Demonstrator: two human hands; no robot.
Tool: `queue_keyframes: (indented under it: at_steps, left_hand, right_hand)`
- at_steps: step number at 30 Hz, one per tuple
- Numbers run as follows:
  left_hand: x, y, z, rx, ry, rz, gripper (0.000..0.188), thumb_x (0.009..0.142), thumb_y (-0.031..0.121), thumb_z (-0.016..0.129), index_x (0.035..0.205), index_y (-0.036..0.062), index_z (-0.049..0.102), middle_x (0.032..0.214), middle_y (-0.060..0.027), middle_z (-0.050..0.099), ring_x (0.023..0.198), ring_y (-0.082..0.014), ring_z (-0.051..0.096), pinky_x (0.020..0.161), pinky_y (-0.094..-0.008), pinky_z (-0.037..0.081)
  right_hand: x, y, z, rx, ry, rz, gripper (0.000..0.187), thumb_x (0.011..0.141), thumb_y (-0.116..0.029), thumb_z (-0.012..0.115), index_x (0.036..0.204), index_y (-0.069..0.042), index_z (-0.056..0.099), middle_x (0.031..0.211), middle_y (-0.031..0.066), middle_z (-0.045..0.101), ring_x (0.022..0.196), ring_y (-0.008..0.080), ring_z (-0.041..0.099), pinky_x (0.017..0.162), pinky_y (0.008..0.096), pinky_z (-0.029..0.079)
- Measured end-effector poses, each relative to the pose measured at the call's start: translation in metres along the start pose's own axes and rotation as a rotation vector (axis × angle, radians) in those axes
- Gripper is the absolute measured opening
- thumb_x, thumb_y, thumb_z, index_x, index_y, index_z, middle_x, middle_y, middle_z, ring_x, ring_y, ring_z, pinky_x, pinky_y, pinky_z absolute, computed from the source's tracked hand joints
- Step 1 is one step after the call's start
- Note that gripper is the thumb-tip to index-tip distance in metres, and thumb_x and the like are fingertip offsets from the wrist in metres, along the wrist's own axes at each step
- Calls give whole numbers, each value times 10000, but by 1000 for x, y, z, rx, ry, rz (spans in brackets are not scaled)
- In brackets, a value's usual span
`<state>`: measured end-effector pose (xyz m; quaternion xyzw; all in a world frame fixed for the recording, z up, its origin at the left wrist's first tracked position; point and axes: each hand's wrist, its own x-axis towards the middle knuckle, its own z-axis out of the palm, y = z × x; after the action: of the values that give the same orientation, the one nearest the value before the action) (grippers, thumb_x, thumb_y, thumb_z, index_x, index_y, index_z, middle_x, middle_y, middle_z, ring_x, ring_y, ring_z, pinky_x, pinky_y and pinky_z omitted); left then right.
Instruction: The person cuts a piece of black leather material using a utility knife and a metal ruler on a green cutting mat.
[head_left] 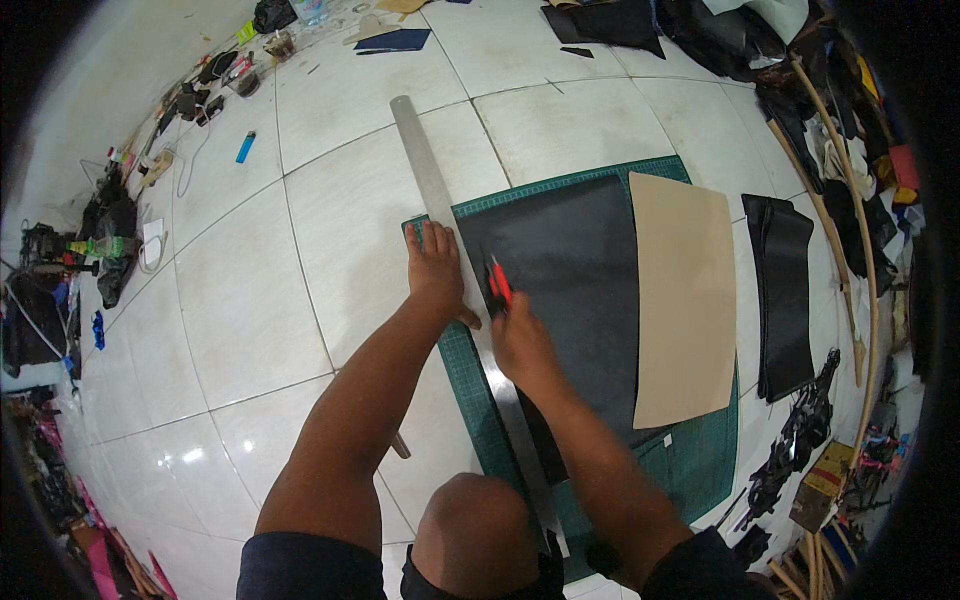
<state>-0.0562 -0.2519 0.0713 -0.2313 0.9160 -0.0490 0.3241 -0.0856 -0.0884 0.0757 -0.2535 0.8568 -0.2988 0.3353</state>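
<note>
nearest is the person's bent knee on the white floor, with both forearms reaching forward over it. the right hand is closed round a red knife, its tip down at the edge of the black sheet, right against the ruler. the left hand lies flat, fingers spread, pressing the ruler down onto the green mat; it grips nothing. the long metal ruler runs from near the knee, under both hands, and out past the mat's far edge onto the tiles.

the black sheet lies on the mat, its left edge along the ruler. as i judge it, the cut is partway: the knife sits about mid-length of the sheet, though i cannot tell from here which stretch is already slit. a tan sheet overlaps the black one on its right side. right of the mat lie black strips. farther off, a blue lighter on the tiles, clutter along the wall, and dark scraps at the far end.
</note>
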Motion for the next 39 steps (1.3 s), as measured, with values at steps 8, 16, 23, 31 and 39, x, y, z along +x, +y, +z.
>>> queue_keyframes:
  at_steps: [8, 16, 23, 31, 39]
  left_hand:
    - [17, 1, 32, 120, 136, 4, 1185, 719, 658, 695, 1540, -6, 157, 1612, -204, 142, 1502, -332, 133, 1191, -577, 11]
    - [14, -3, 30, 116, 131, 40, 1153, 749, 649, 674, 1545, 4, 144, 1612, -214, 129, 1504, -324, 137, 1194, -564, 3]
    - [19, -5, 35, 140, 133, 34, 1116, 777, 614, 668, 1548, 9, 133, 1616, -215, 115, 1504, -328, 136, 1192, -571, 2]
    - [6, -5, 19, 85, 136, 90, 1099, 743, 587, 704, 1509, -33, 215, 1573, -257, 210, 1470, -372, 220, 1179, -610, 80]
    - [3, 1, 2, 75, 36, 62, 1538, 444, 842, 739, 1529, -55, 120, 1603, -240, 129, 1497, -359, 130, 1187, -582, -1]
  right_hand:
    - [61, -57, 7, -319, -126, -29, 294, 960, -150, 510, 1181, -1, 384, 1052, 320, 652, 989, 458, 658, 845, 536, 520]
    - [69, -54, 15, -390, -130, -21, 268, 975, -155, 468, 1165, 17, 392, 1032, 290, 672, 956, 436, 679, 840, 519, 538]
    - [68, -53, 16, -377, -109, -92, 263, 961, -147, 490, 1148, 21, 412, 1028, 290, 675, 965, 436, 676, 852, 518, 535]
    - [76, -60, 5, -221, -171, 32, 287, 955, -154, 510, 1160, 30, 430, 1079, 300, 657, 1047, 435, 647, 895, 515, 510]
    - [16, -13, -1, -279, -280, 72, 228, 977, -109, 429, 1165, 19, 434, 1099, 308, 645, 1039, 458, 641, 932, 528, 486]
